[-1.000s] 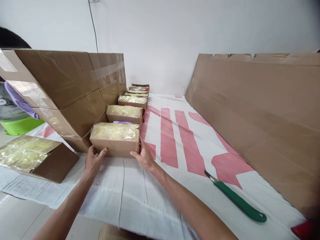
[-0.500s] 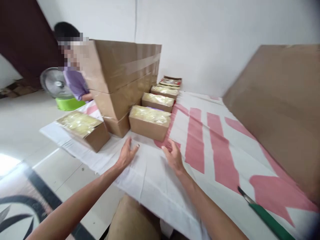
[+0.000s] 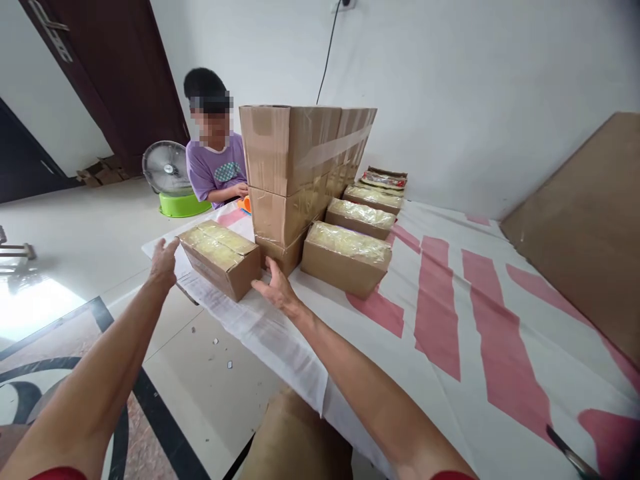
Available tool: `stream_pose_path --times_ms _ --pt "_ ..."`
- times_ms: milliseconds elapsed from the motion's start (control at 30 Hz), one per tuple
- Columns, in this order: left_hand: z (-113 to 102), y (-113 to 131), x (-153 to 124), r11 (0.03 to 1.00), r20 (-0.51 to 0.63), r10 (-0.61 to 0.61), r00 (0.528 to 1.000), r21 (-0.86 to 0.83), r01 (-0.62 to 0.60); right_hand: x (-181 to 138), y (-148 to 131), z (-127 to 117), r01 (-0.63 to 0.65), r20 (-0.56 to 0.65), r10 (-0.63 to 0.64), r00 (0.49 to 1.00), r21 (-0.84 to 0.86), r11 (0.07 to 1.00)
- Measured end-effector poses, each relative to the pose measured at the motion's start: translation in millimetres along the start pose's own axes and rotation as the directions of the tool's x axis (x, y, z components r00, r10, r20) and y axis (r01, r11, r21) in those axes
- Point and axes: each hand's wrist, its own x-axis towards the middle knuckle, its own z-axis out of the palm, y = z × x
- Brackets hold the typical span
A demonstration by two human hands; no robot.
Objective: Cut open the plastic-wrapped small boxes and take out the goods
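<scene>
At the table's left corner sits a small cardboard box (image 3: pixel 220 257) whose top shows pale yellow, clear-wrapped contents. My left hand (image 3: pixel 164 263) is beside its left end, fingers apart. By the box's right end is my right hand (image 3: pixel 277 287), thumb and fingers spread; its fingertips are at or very near the cardboard, and I cannot tell whether they touch. Neither hand grips anything. Just beyond my right hand rises a stack of taped cartons (image 3: pixel 270 213). A similar filled box (image 3: pixel 345 260) stands to the right of that stack.
More filled boxes (image 3: pixel 363 217) line up toward the wall. A red-and-white cloth (image 3: pixel 400 373) covers the table, with a knife (image 3: pixel 570 457) near its right front. A large cardboard sheet or carton (image 3: pixel 590 233) stands right. Behind the stack is a person in purple (image 3: pixel 217 167), near a fan (image 3: pixel 167 167).
Both my hands have moved left, from in front of the right-hand filled box to either end of the left box. The view has turned left, showing more of the person.
</scene>
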Motion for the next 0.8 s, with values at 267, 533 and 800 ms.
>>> stream_pose_path --times_ms 267,533,800 --pt "-31.2 -25.6 -75.3 0.990 0.180 0.043 0.983 0.121 -0.066 -54.0 12.0 -11.5 0.063 0.072 -0.071 0.995 0.119 0.991" --pt "-48.0 -32.8 -215.1 0.976 0.526 0.098 0.845 0.118 -0.186 -219.1 14.7 -111.8 -0.003 -0.037 0.004 0.999 0.016 1.000" --pt "26.0 -52.7 -330.5 0.959 0.857 0.228 0.461 -0.115 -0.259 -334.6 37.5 -205.8 -0.154 -0.531 0.061 0.845 -0.133 0.979"
